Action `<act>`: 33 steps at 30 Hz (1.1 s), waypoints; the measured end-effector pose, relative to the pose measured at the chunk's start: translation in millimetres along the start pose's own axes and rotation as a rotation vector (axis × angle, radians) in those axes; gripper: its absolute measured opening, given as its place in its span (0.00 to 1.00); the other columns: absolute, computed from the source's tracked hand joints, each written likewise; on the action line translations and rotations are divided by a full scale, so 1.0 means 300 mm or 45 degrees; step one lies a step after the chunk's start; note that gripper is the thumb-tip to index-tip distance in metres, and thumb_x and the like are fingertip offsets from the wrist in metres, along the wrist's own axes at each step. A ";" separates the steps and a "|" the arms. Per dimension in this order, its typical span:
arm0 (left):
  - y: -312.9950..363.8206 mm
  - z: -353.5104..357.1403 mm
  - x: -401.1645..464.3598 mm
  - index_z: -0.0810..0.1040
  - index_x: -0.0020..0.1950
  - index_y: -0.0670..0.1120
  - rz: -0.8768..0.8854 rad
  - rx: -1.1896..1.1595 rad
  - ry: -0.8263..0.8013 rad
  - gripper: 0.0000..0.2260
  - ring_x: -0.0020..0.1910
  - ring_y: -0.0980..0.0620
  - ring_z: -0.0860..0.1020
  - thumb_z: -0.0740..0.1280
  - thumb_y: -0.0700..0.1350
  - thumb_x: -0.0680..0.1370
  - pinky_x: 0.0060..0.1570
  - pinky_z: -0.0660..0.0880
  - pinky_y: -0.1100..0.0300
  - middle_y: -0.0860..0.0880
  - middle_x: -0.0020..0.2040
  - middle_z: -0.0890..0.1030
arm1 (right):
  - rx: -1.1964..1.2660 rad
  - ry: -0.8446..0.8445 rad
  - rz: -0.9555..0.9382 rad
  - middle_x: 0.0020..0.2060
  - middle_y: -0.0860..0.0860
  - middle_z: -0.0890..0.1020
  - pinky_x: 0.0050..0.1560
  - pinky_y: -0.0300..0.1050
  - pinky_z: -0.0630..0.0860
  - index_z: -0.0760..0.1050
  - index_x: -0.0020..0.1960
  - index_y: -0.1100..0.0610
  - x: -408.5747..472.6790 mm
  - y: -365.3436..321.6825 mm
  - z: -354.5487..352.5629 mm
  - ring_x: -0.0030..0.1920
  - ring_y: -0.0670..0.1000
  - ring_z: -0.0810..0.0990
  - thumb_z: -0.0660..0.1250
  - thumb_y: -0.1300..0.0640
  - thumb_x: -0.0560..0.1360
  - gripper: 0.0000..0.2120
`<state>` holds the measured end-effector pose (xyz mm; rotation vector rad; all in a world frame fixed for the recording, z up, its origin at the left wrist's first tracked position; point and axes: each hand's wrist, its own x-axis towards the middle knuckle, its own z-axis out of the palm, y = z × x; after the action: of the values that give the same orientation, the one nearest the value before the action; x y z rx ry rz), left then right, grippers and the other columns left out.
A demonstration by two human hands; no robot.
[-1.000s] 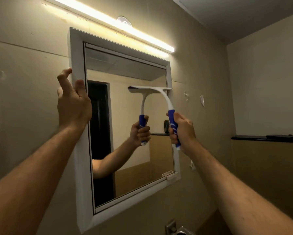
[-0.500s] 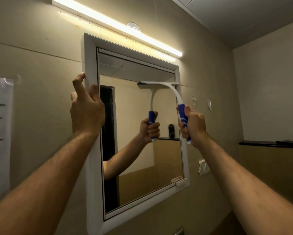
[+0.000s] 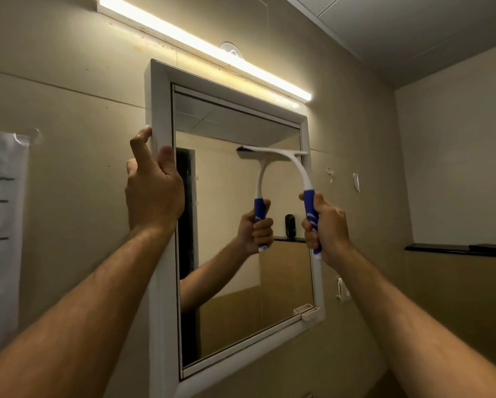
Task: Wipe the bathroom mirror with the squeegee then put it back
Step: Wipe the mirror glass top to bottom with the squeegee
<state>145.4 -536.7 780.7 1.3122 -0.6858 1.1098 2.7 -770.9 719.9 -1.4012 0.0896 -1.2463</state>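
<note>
A white-framed bathroom mirror (image 3: pixel 160 110) hangs on the beige wall. My left hand (image 3: pixel 153 193) grips the frame's left edge, fingers wrapped around it. My right hand (image 3: pixel 327 228) is closed around the blue handle of a white squeegee (image 3: pixel 300 170). Its blade lies flat against the glass in the upper right part of the mirror, the right end reaching the frame. The mirror reflects the squeegee and my hand.
A lit strip light (image 3: pixel 206 50) runs above the mirror. A paper sheet (image 3: pixel 2 225) is taped to the wall at left. A dark ledge (image 3: pixel 456 249) crosses the right wall. A small white fitting (image 3: pixel 341 290) sits on the wall below my right hand.
The squeegee blade has slid up the glass toward the mirror's top. My view has shifted left and upward. My left hand has stayed on the frame.
</note>
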 end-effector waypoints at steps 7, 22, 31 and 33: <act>0.007 -0.003 -0.003 0.58 0.74 0.54 0.009 -0.030 0.000 0.21 0.47 0.50 0.75 0.50 0.58 0.83 0.44 0.72 0.56 0.40 0.59 0.76 | -0.069 0.019 0.010 0.26 0.50 0.70 0.22 0.39 0.62 0.75 0.50 0.57 -0.047 -0.020 0.033 0.21 0.47 0.64 0.50 0.40 0.80 0.24; 0.004 -0.002 -0.007 0.59 0.75 0.55 -0.038 -0.014 0.013 0.18 0.40 0.56 0.72 0.51 0.53 0.84 0.38 0.69 0.64 0.41 0.57 0.76 | 0.035 0.007 0.186 0.26 0.49 0.68 0.21 0.38 0.63 0.71 0.49 0.57 -0.221 -0.037 0.243 0.22 0.45 0.64 0.50 0.40 0.81 0.21; -0.002 0.001 -0.001 0.59 0.75 0.55 -0.014 -0.012 0.004 0.18 0.40 0.57 0.73 0.51 0.54 0.84 0.37 0.70 0.65 0.42 0.57 0.76 | 0.083 -0.104 0.132 0.28 0.50 0.68 0.21 0.38 0.64 0.70 0.51 0.56 -0.194 -0.154 0.367 0.22 0.45 0.64 0.50 0.40 0.81 0.21; -0.002 -0.002 -0.001 0.58 0.75 0.56 -0.020 -0.010 -0.002 0.18 0.41 0.55 0.74 0.50 0.54 0.84 0.37 0.69 0.64 0.42 0.57 0.76 | 0.012 -0.085 0.126 0.29 0.50 0.69 0.22 0.39 0.64 0.70 0.50 0.55 -0.233 -0.104 0.365 0.23 0.46 0.65 0.49 0.40 0.81 0.21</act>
<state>145.6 -536.1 780.0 1.3099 -0.6794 1.0924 30.3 -640.7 731.4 -1.4122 0.1059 -1.1162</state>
